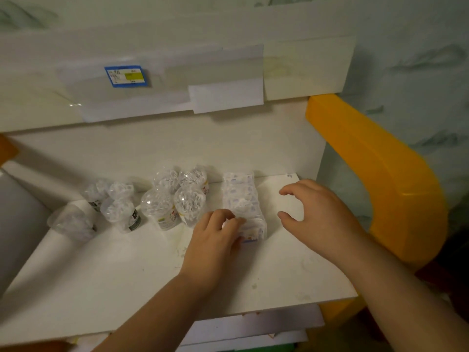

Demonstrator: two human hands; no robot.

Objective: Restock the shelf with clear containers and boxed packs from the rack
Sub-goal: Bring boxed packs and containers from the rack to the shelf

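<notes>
Several clear round containers [175, 201] of white swabs stand in two clusters on the white shelf [101, 275]. To their right lies a row of wrapped boxed packs [242, 196] running front to back. My left hand [215, 240] touches the near end of that row, fingers curled against the front pack. My right hand [312, 212] hovers just right of the row with fingers spread and loosely bent, holding nothing.
A yellow plastic frame [375, 168] curves along the shelf's right side. An upper shelf edge carries a blue-bordered price tag [126, 76] and paper strips. A clear container [71, 222] lies tilted at the far left. Papers stick out under the shelf's front edge.
</notes>
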